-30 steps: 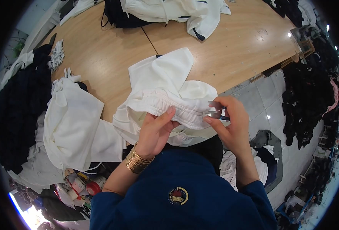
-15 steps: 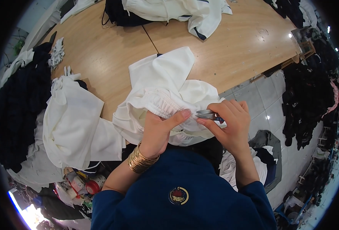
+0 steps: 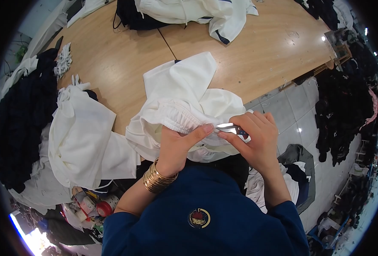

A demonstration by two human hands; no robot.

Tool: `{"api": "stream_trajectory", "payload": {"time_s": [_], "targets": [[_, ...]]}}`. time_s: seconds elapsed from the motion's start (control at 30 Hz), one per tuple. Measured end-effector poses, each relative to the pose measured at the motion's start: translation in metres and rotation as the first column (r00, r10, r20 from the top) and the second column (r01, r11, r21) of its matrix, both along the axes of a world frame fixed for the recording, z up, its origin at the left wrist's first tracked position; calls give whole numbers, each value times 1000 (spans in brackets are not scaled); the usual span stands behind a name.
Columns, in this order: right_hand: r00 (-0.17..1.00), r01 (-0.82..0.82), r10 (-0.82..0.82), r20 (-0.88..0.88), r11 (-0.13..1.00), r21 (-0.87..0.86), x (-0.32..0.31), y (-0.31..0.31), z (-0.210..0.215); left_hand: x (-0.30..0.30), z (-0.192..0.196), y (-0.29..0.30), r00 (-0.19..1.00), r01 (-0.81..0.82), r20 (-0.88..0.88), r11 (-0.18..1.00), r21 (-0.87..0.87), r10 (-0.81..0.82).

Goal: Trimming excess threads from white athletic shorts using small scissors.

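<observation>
Since the earlier frame, both hands have closed together over the gathered band, and the snips now show clear of the fingers. Left hand (image 3: 178, 145) pinches the elastic waistband of the white garment (image 3: 184, 100), thumb stretched toward the right. Right hand (image 3: 255, 138) is curled round small metal thread snips (image 3: 228, 126), blades pointing left at the band, long axis roughly level across the view. Garment lies bunched at the near edge of the wooden table (image 3: 125, 59), waistband running left to right. Judged step: trimming loose thread at the waistband. Next move calls for a taut band and blade tips kept off the fabric.
</observation>
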State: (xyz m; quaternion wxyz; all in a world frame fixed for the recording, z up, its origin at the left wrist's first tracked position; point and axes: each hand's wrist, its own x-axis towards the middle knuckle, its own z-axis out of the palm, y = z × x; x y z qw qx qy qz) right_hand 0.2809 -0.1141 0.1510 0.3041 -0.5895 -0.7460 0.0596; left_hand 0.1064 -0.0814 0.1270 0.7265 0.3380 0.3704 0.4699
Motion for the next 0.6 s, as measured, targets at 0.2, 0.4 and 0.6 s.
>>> {"api": "stream_trajectory", "payload": {"time_s": [0.2,0.4,0.6], "targets": [[1000,-8,8,5,1000,25,0,1,0,-2,2,1,998,56,-22,998,-30,-57],[986,25,-33,-165,998,-52,2,1,2,1,2,1,999,12,38,1000,-20,-12],[252,-450,455,-854,836,313,6,-9,34,-4,-4,4,992,-65,104,996,-68,72]]}}
